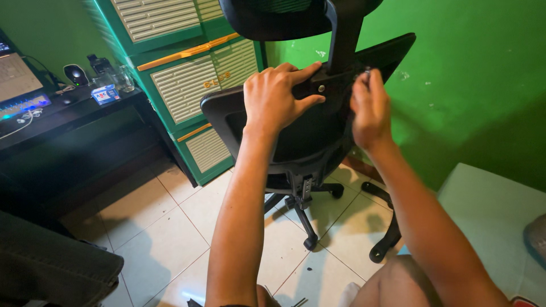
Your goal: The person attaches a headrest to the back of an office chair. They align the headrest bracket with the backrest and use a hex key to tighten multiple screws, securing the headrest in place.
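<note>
Your left hand [278, 96] lies flat, released, on the black chair backrest [307, 133] beside the headrest post [344, 40]. Your right hand [371, 108] pinches a small metal tool [367, 72] at the bracket.

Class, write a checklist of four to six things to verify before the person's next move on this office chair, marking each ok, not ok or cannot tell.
1. Left hand braces the headrest bracket on the chair back: ok.
2. Right hand is at the bracket's right side: ok.
3. Tool or screw in the right hand: cannot tell, it is blurred.
4. Screw shows in the bracket's left side: ok.
5. Chair base stands on the tiled floor: ok.
</note>
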